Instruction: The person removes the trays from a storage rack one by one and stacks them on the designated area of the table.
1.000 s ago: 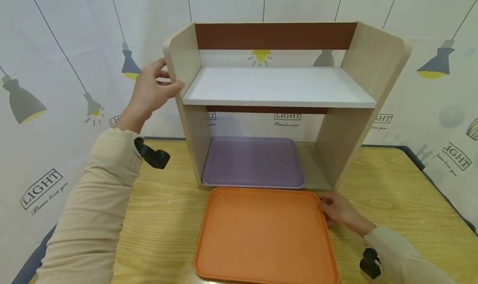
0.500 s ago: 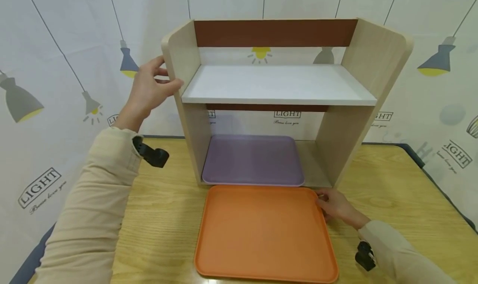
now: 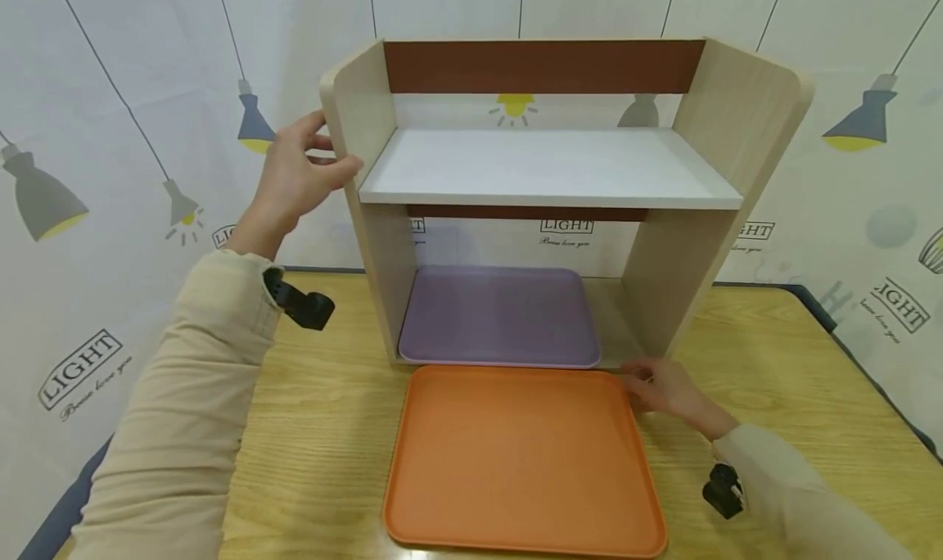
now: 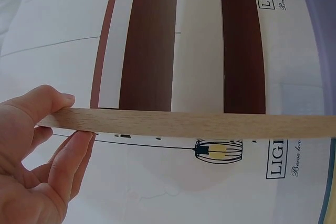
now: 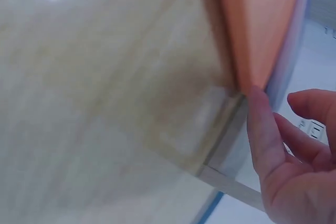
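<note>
- You see a plain orange rectangular tray [image 3: 525,462] and a plain purple rectangular tray [image 3: 501,314].
- Your pale wood-grain shelf unit [image 3: 751,118] has a white board [image 3: 552,165], reddish-brown strips [image 3: 545,67].
- Your white wall sheet [image 3: 133,249] bears printed grey-and-yellow lamps [image 3: 255,122].

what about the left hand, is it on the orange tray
No, the left hand grips the side of the rack, well apart from the orange tray.

Shows a white wall covering [image 3: 147,52] printed with pendant lamps [image 3: 256,122] and LIGHT lettering [image 3: 81,368] behind a dark-edged, wood-grain tabletop [image 3: 309,413].
</note>
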A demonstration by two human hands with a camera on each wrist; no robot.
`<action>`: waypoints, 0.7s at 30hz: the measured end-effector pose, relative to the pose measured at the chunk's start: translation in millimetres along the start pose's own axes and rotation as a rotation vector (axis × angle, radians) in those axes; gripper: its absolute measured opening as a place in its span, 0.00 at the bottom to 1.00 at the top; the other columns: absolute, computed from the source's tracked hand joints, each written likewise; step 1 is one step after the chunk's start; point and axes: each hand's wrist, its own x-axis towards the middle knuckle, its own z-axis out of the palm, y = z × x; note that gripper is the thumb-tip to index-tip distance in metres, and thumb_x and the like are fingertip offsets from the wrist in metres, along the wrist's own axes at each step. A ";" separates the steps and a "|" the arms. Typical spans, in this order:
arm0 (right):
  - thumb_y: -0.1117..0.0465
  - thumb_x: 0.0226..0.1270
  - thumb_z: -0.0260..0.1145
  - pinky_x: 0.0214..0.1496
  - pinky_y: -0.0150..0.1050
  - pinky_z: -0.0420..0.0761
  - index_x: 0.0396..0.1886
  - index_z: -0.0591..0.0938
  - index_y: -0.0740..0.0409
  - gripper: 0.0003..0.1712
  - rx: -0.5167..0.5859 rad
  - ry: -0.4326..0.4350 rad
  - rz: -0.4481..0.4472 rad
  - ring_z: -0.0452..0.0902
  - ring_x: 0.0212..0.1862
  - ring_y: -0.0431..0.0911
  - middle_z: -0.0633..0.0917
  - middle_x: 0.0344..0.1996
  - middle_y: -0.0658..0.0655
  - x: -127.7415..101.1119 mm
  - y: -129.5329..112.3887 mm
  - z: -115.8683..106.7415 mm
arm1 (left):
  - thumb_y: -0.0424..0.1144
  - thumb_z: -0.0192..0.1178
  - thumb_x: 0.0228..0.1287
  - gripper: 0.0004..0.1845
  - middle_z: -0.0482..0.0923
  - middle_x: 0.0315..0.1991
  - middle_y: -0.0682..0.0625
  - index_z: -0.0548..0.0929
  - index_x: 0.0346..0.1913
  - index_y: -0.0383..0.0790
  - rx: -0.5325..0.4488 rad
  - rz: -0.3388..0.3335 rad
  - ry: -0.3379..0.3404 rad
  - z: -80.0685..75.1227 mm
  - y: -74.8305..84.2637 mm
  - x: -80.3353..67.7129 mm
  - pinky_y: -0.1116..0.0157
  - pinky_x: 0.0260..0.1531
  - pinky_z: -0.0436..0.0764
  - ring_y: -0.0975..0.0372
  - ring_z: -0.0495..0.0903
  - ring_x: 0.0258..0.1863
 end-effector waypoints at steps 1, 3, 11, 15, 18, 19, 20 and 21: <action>0.67 0.63 0.54 0.26 0.40 0.81 0.48 0.70 0.81 0.20 0.014 0.004 -0.012 0.79 0.28 0.52 0.79 0.32 0.69 2.1 -1.8 -2.2 | 0.41 0.56 0.58 0.32 0.66 0.54 0.41 0.59 0.66 0.49 0.001 0.000 0.000 -0.1 0.2 -0.2 0.57 0.44 0.77 0.50 0.72 0.49; 0.68 0.63 0.53 0.28 0.42 0.82 0.48 0.69 0.83 0.20 0.049 0.009 -0.031 0.78 0.29 0.55 0.78 0.31 0.70 6.7 -5.2 -5.7 | 0.41 0.56 0.58 0.32 0.66 0.54 0.40 0.59 0.66 0.49 0.003 0.000 -0.002 -0.1 0.5 -0.5 0.57 0.44 0.77 0.50 0.72 0.49; 0.65 0.65 0.52 0.32 0.43 0.81 0.50 0.69 0.80 0.21 0.058 0.048 0.000 0.79 0.30 0.54 0.80 0.30 0.67 26.5 -18.8 -6.7 | 0.41 0.56 0.58 0.32 0.66 0.55 0.41 0.58 0.66 0.49 0.001 -0.007 -0.003 -1.2 0.5 -0.9 0.56 0.44 0.77 0.50 0.71 0.50; 0.65 0.64 0.53 0.32 0.41 0.80 0.47 0.71 0.79 0.19 0.064 0.086 0.016 0.77 0.30 0.52 0.79 0.30 0.67 37.7 -17.4 -2.5 | 0.41 0.56 0.58 0.32 0.66 0.55 0.41 0.58 0.66 0.49 -0.005 -0.009 -0.004 -0.9 0.8 -0.8 0.57 0.44 0.77 0.50 0.71 0.50; 0.65 0.64 0.53 0.37 0.41 0.80 0.50 0.68 0.80 0.21 0.123 0.081 0.055 0.77 0.36 0.57 0.77 0.38 0.73 45.1 -15.4 0.8 | 0.40 0.56 0.58 0.32 0.66 0.54 0.41 0.59 0.66 0.49 -0.007 -0.006 -0.003 -0.9 1.1 -0.9 0.57 0.44 0.77 0.50 0.72 0.49; 0.66 0.64 0.53 0.39 0.43 0.80 0.52 0.67 0.80 0.22 0.150 0.072 0.075 0.76 0.39 0.59 0.75 0.43 0.75 47.1 -14.6 1.7 | 0.40 0.56 0.58 0.32 0.66 0.54 0.41 0.59 0.66 0.49 -0.007 -0.005 -0.002 -1.0 1.1 -1.0 0.57 0.44 0.77 0.50 0.72 0.49; 0.65 0.64 0.52 0.42 0.44 0.79 0.53 0.64 0.81 0.24 0.173 0.055 0.086 0.75 0.43 0.61 0.72 0.47 0.77 48.6 -13.9 2.0 | 0.40 0.56 0.58 0.32 0.66 0.54 0.41 0.59 0.66 0.49 -0.008 -0.004 -0.002 -0.9 1.1 -1.1 0.58 0.44 0.77 0.50 0.72 0.49; 0.66 0.64 0.52 0.44 0.45 0.78 0.55 0.63 0.81 0.25 0.202 0.039 0.099 0.73 0.46 0.62 0.69 0.50 0.77 50.1 -13.1 2.5 | 0.40 0.56 0.58 0.32 0.66 0.54 0.41 0.59 0.66 0.49 -0.007 -0.003 -0.002 -1.0 1.0 -1.3 0.58 0.44 0.77 0.50 0.72 0.49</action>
